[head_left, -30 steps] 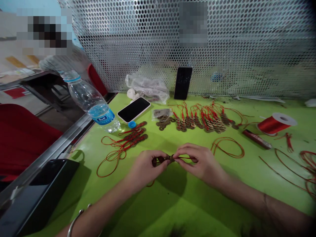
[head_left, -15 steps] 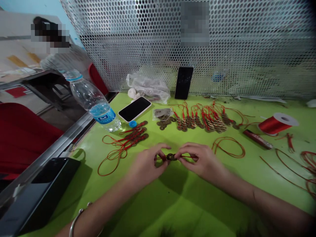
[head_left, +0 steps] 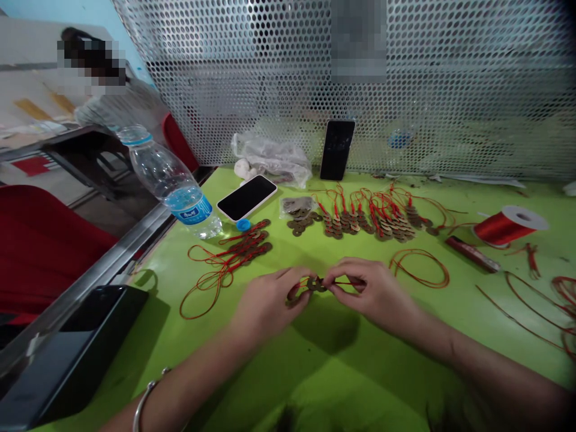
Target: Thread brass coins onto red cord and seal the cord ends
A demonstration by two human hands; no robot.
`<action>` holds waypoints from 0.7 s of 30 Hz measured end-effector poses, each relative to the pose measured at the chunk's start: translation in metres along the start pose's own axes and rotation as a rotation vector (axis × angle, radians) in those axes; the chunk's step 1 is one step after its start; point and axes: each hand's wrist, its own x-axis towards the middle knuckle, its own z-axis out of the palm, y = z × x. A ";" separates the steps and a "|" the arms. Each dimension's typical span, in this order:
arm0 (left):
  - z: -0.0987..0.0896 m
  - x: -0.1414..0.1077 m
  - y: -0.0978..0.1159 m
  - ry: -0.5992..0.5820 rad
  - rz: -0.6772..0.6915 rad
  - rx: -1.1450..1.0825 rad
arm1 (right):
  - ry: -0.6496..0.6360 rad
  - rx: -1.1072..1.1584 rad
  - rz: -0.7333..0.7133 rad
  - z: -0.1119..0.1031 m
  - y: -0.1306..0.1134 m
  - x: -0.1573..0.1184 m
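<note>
My left hand (head_left: 274, 297) pinches dark round coins (head_left: 317, 284) with a thin red cord, held just above the green table. Facing it, my right hand (head_left: 366, 285) has thumb and forefinger closed on the red cord at the coins' right side. Finished-looking strings of coins with red knots (head_left: 389, 225) lie in a row behind the hands. More corded coins (head_left: 247, 249) rest to the left, beside loose coins (head_left: 299, 223) near a small clear bag (head_left: 294, 206). A loop of red cord (head_left: 420, 268) lies right of my right hand.
A water bottle (head_left: 186, 204), a flat phone (head_left: 247, 198) and a dark box (head_left: 76, 354) are at left. Another phone (head_left: 337, 150) leans on the perforated metal screen (head_left: 279, 78). A red spool (head_left: 508, 226) stands at right. A person (head_left: 117, 102) is beyond the table.
The fingers of my left hand have closed in on the coins, and the coins have shifted slightly right and turned. My right hand keeps its pinch at nearly the same spot.
</note>
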 end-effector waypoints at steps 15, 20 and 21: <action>-0.002 0.001 0.002 -0.005 -0.042 -0.041 | -0.012 -0.023 -0.004 -0.002 -0.001 0.000; -0.002 0.002 0.003 0.017 -0.033 -0.113 | -0.028 -0.048 -0.032 -0.003 -0.002 0.000; -0.002 0.002 0.003 0.023 -0.030 -0.141 | -0.026 -0.046 -0.031 -0.003 -0.002 0.000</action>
